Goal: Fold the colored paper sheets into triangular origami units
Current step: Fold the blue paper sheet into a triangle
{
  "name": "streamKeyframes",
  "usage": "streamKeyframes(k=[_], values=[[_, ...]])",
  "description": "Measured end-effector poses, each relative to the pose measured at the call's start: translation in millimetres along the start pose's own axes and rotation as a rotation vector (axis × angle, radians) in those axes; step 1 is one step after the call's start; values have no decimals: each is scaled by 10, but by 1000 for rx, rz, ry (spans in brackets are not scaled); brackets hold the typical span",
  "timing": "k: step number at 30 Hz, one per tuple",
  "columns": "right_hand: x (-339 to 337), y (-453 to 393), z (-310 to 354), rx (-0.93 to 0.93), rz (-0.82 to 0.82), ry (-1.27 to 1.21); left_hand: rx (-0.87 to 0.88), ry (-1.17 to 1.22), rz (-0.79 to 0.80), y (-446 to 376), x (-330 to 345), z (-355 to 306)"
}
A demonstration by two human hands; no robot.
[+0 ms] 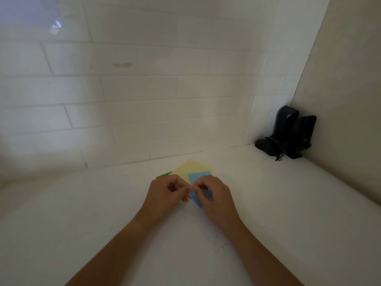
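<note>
Just in front of the yellow sheet (190, 168) on the white tabletop (268, 203), the left hand (165, 194) and right hand (214, 195) met, their curled fingers (188, 189) pinching the blue sheet (199, 178). A green sheet (164, 174) peeked out left of the yellow sheet.

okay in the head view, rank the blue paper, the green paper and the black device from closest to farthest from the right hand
1. Blue paper: pinched in the right hand itself, at centre.
2. Green paper: to the left, peeking out beyond the left hand.
3. Black device: far right, in the wall corner.
</note>
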State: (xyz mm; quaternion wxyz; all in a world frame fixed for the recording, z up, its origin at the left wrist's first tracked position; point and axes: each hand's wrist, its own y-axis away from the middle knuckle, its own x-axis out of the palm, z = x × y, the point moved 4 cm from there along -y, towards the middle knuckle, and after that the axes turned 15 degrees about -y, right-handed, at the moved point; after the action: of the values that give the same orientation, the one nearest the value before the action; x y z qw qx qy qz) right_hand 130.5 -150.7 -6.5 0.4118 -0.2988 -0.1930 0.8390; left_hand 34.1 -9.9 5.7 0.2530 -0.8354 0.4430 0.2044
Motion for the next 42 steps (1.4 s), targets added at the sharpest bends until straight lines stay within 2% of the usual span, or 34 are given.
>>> streamKeyframes(k=[9, 14, 17, 23, 34, 42], values=[[-32, 0, -27, 48, -71, -23, -44, 63, -16, -25, -26, 71], [-17, 10, -34, 35, -16, -4, 7, -58, 24, -23, 54, 70], [-5, 6, -28, 16, 3, -14, 26, -26, 20, -30, 66, 65], [-36, 3, -57, 92, -69, -85, 15, -42, -40, -49, 31, 75], [-30, 0, -2, 74, -15, -79, 60, -76, -24, -52, 74, 88], [-54, 15, -32, 159, -75, -124, 31, -66, -63, -52, 31, 94]])
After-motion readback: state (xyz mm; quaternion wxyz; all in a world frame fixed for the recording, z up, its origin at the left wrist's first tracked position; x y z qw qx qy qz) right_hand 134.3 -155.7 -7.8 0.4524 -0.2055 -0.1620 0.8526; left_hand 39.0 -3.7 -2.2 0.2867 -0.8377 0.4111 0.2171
